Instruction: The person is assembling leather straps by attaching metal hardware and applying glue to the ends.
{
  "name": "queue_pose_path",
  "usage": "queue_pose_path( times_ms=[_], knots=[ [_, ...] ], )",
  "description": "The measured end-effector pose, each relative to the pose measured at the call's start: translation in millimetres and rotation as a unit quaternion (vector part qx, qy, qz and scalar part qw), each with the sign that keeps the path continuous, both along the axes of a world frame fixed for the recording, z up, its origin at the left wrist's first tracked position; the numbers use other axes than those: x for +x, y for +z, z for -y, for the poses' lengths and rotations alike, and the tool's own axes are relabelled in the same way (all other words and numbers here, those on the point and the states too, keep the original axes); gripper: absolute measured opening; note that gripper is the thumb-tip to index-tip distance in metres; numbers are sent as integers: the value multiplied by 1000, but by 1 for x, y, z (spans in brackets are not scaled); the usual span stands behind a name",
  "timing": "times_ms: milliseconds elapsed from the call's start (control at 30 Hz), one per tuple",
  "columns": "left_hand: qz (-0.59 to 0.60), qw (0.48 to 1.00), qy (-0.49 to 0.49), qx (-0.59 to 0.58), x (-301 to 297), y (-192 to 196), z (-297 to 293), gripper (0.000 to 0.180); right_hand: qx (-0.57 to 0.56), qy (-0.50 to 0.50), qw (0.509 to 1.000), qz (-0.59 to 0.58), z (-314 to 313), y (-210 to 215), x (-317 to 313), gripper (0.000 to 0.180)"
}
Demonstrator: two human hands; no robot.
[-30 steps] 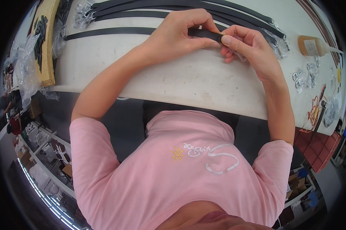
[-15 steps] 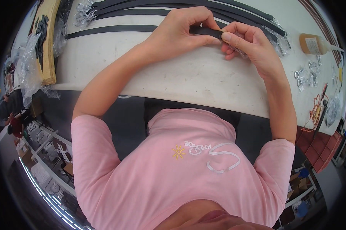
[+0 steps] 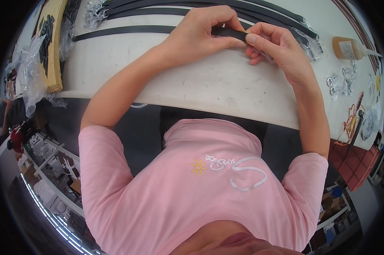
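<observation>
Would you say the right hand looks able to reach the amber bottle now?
Probably yes, once the right hand releases the black strap; only wrapped clasps and strap ends lie between hand and bottle.

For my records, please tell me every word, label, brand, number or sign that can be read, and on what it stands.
Pink shirt: white curly lettering, which I will not copy out, beside a yellow sun.
Bottle: white label, its print too small to read.
I can make out no other text.

– "Resting on what?"
– "On a scuffed white tabletop (image 3: pixel 226 91)."
– "Bearing what?"
– "Bearing long black straps (image 3: pixel 124 30) along the far side; at right, an amber bottle (image 3: pixel 346 47), plastic-wrapped metal clasps (image 3: pixel 333 90) and an orange cord (image 3: pixel 350 121)."
</observation>
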State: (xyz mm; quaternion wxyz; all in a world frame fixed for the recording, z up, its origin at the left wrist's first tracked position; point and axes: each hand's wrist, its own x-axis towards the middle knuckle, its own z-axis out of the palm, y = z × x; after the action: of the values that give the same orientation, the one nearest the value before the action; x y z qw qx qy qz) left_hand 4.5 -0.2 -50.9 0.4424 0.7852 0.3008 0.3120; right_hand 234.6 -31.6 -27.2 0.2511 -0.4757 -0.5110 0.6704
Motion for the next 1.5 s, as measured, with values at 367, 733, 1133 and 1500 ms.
queue_pose_path(
  times_ms=[367, 733, 1133, 1500],
  knots=[
    [-54, 989, 17, 138, -2, 11, 9, 27, 86, -5, 994, 63, 14, -2, -7, 17],
    [-120, 946, -19, 302, -6, 16, 18, 24, 589, 6, 779, 214, 22, -5, -1, 27],
    [-66, 939, 14, 337, 2, 16, 24, 21, 697, -31, 689, 197, 17, -11, 5, 37],
    [-45, 893, 63, 443, 7, 14, 25, 20, 755, -49, 624, 194, 17, -11, 7, 32]
  ],
)
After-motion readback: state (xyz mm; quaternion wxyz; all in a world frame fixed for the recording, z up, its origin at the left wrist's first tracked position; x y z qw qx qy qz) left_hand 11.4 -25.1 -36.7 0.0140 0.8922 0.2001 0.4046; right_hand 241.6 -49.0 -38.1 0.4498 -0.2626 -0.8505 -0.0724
